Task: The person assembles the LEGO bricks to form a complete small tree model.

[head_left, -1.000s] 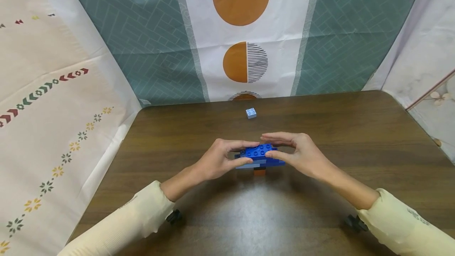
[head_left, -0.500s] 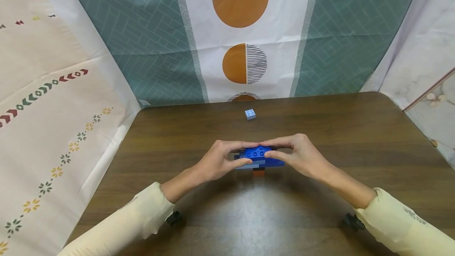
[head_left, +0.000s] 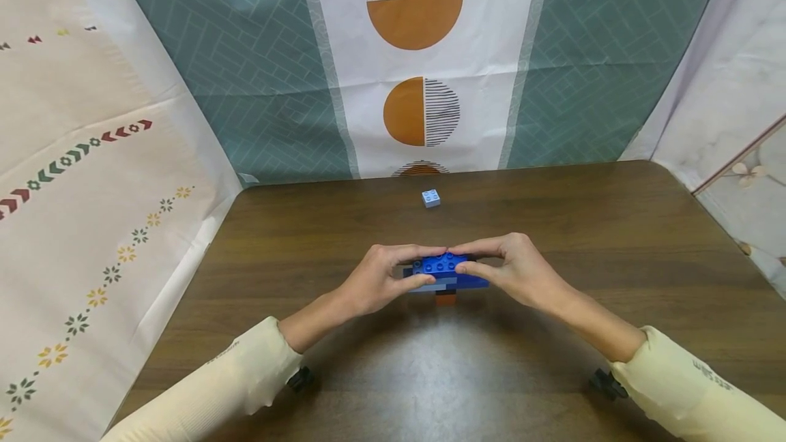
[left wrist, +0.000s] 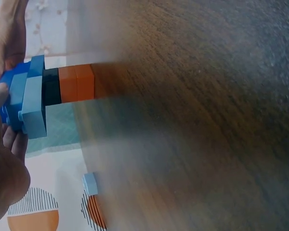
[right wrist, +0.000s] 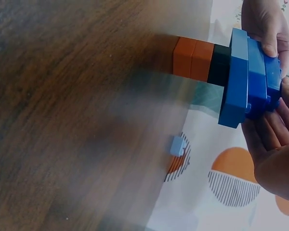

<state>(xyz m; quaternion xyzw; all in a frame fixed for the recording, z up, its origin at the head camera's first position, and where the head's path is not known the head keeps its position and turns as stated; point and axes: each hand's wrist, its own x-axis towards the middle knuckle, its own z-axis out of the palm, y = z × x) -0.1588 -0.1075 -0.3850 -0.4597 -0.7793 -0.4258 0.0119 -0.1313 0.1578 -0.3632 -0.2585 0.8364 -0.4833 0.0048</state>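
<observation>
Brick stack [head_left: 446, 277], light, rigid and top-heavy on its narrow orange base, sits pinched at its blue top by my left hand [head_left: 376, 282] and right hand [head_left: 514, 273].

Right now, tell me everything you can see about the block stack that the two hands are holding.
The block stack looks like studded plastic bricks. From the table up: two orange blocks, a black one, a wider light blue layer, then dark blue bricks with round studs on top. It stands upright near the table's middle, its narrow orange foot on the wood. The left hand pinches its left end and the right hand its right end, fingers curled over the top bricks.
</observation>
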